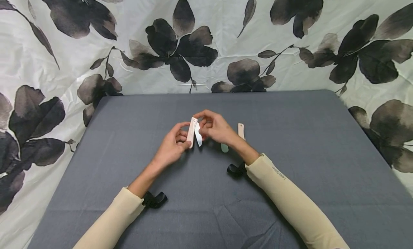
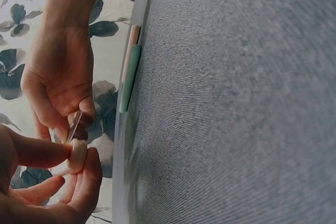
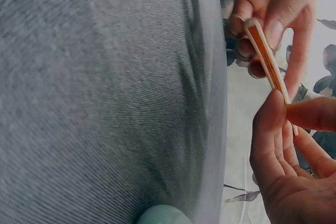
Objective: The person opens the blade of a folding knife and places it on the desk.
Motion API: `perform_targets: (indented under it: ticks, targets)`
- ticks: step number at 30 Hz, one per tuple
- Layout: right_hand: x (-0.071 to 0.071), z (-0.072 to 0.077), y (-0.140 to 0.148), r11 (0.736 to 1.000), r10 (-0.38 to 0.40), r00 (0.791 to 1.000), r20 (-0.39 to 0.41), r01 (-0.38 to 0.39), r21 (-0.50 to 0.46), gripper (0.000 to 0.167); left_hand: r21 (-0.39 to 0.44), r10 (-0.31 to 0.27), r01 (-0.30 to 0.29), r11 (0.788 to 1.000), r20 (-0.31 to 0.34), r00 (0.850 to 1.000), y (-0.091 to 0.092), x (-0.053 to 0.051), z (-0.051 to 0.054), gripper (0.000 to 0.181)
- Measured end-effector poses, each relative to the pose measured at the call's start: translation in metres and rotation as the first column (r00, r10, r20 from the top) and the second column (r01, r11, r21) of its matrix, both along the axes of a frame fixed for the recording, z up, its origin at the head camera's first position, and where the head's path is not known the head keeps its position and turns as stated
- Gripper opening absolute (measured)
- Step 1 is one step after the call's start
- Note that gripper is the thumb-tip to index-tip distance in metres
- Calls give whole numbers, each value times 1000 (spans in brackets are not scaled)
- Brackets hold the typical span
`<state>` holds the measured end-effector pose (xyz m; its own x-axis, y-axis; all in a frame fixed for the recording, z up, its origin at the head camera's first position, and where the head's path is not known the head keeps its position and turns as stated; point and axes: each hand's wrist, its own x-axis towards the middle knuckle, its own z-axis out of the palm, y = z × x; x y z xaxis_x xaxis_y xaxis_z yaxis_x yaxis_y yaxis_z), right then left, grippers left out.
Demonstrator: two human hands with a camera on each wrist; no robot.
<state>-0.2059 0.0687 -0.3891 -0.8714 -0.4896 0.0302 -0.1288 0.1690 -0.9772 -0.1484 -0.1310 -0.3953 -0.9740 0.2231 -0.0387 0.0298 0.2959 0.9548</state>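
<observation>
A folding knife with a pale pink handle (image 1: 191,133) and a white blade (image 1: 198,135) is held up between both hands, its blade swung partly out of the handle. My left hand (image 1: 172,144) grips the handle's lower end between thumb and fingers. At the blade, my right hand (image 1: 217,128) pinches with its thumb and fingers, while a fingertip touches the handle's top end. The right wrist view looks into the handle's long slot (image 3: 265,53), which appears orange inside. In the left wrist view the blade (image 2: 76,121) shows edge-on beside the right fingers.
A green-handled item (image 1: 224,148) and a pale pink-handled one (image 1: 241,130) lie on the grey cloth-covered table (image 1: 309,152), partly hidden by the right wrist. Behind the table hangs a white floral cloth (image 1: 226,34). Black wrist cameras (image 1: 155,200) sit on both wrists.
</observation>
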Motion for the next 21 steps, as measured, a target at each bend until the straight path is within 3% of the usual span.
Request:
perform_targets:
  ticks: [9, 21]
  targets:
    - [5, -7, -1, 998, -36, 999, 2, 36, 48, 54, 13, 56, -56, 998, 11, 998, 3, -1, -1, 76]
    - [11, -11, -5, 997, -52, 998, 18, 51, 59, 43, 67, 57, -58, 996, 25, 998, 0, 0, -5, 76]
